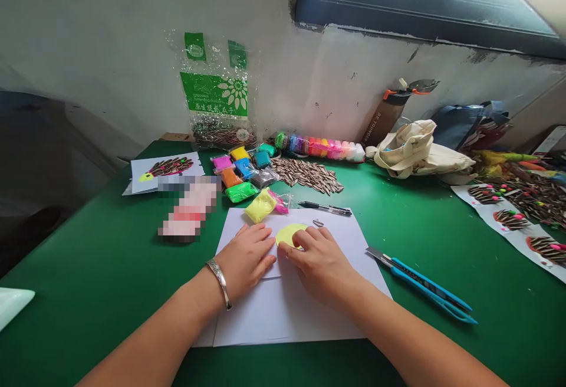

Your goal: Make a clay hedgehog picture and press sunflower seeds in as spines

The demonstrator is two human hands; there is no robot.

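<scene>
A flat, rounded patch of yellow modelling clay (288, 234) lies on white paper (283, 316). My right hand (321, 257) is over it, fingers curled and pressed together on the clay's right side; the fingertips are partly hidden. My left hand (247, 251), wearing a silver bangle, rests flat on the paper left of the clay with its fingers stretched out. Just behind it are a packet of yellow clay (260, 206) and a pink packet (280, 201). Above the clay patch, the paper bears a small drawn mark (318, 223). A black pen (325, 207) lies at the paper's far edge.
A blue utility knife (424, 284), blade out, lies right of the paper. Behind are coloured clay packets (241, 192), loose sunflower seeds (307, 174) and a seed bag (216, 104). Seed-decorated cards stand left (168, 169) and right (510, 219). A bottle (384, 117) leans against the wall.
</scene>
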